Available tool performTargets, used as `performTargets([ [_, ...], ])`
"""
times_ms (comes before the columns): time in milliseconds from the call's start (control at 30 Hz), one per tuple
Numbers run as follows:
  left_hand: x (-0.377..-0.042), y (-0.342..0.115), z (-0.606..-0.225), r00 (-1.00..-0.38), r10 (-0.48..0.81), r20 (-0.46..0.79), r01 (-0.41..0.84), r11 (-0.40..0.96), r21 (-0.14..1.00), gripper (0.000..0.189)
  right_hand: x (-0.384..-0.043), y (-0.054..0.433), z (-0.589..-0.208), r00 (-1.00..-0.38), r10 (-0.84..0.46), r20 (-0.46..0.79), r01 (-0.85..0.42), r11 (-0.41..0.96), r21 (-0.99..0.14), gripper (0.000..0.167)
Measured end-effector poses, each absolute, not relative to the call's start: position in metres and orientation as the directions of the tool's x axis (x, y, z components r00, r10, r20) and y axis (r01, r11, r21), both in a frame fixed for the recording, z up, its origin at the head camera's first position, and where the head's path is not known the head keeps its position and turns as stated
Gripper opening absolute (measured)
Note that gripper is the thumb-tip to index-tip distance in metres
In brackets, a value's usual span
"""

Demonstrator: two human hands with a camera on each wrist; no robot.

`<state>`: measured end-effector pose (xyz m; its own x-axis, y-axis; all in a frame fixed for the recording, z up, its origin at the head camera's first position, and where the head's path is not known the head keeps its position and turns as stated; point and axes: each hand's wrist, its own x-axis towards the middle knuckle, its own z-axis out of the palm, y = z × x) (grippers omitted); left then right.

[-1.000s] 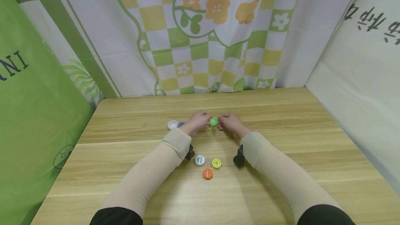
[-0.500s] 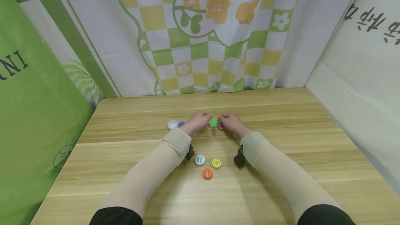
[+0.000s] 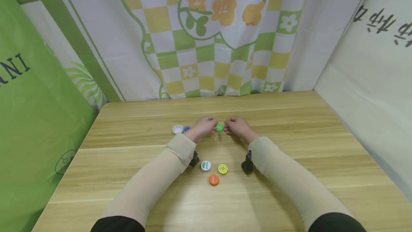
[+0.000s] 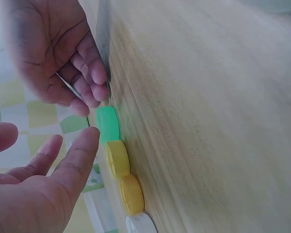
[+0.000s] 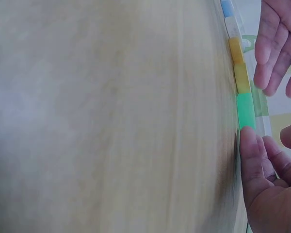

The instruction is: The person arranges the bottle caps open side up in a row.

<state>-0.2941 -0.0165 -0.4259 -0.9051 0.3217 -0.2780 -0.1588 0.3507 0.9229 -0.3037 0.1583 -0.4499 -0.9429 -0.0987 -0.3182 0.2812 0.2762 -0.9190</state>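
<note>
The green bottle cap ends the row on the counter, touching the yellow cap; the right hand seems to touch its outer end with straight fingers; the left hand has spread fingers, pinching nothing; an overly hard or crooked push could skew the row; in the head view the left hand hides the yellow cap and amber cap; the left wrist view cuts off a white cap.
</note>
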Motion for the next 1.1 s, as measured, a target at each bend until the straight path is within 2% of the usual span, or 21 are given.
performTargets([
  [133, -0.288, -0.027, -0.426, -0.891, 0.360, -0.278, -0.157, 0.330, 0.931, 0.035, -0.298, 0.160, -0.448, -0.946, -0.133, -0.295, 0.241, 0.320, -0.916, 0.035],
  [367, -0.274, -0.049, -0.418, -0.876, 0.403, -0.266, -0.127, 0.339, 0.932, 0.042, -0.285, 0.154, -0.440, -0.919, -0.291, -0.268, 0.134, 0.409, -0.902, 0.033],
  [533, -0.264, -0.059, -0.413, -0.866, 0.436, -0.245, -0.074, 0.372, 0.925, 0.041, -0.273, 0.149, -0.434, -0.870, -0.405, -0.280, 0.105, 0.404, -0.909, 0.031],
  [733, -0.250, -0.071, -0.418, -0.859, 0.437, -0.266, -0.069, 0.416, 0.907, 0.038, -0.262, 0.143, -0.432, -0.799, -0.522, -0.298, 0.044, 0.444, -0.895, 0.031],
  [933, -0.238, -0.081, -0.427, -0.832, 0.489, -0.262, -0.032, 0.430, 0.902, 0.044, -0.254, 0.139, -0.433, -0.745, -0.577, -0.334, 0.018, 0.483, -0.875, 0.031],
  [1100, -0.228, -0.089, -0.434, -0.812, 0.518, -0.268, -0.060, 0.382, 0.922, 0.051, -0.246, 0.138, -0.434, -0.711, -0.596, -0.373, 0.041, 0.494, -0.869, 0.029],
])
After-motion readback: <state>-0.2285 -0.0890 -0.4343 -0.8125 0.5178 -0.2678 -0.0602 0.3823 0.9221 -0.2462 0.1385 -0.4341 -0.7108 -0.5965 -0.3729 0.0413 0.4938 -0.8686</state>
